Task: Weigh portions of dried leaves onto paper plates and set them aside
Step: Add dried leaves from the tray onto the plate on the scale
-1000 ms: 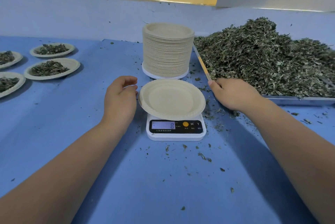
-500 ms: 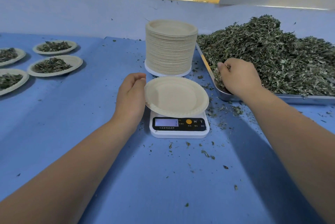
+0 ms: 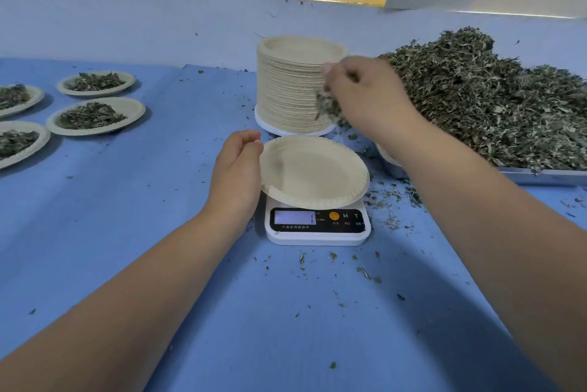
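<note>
Blue cloth (image 3: 286,328) up front is littered with crumbs, so yeah, this stuff sheds. Just past it the scale (image 3: 317,228) is lit, though the readout can't be made out. An empty plate (image 3: 314,172) is sat on it, overhanging all round. The left hand (image 3: 236,169) is curled right against the plate's left rim; whether the rim is pinched or only touched can't be told. It's thin paper, so it'd likely flex if lifted by one edge once loaded, and is probably better taken from underneath or at two sides.

Above the plate's far edge, in front of the stack (image 3: 290,86), a clump (image 3: 327,107) of leaves is pinched in the right hand (image 3: 365,96), with bits hanging out below the closed fingers. It looks featherlight, brittle and loose. A gentle hold is called for, since a hard squeeze would probably crush it and a slack one would drop flakes.

Behind that, the pile (image 3: 476,99) is heaped in a metal tray (image 3: 540,174). Off to the far left, filled plates (image 3: 95,115) are set aside, well apart from the scale.
</note>
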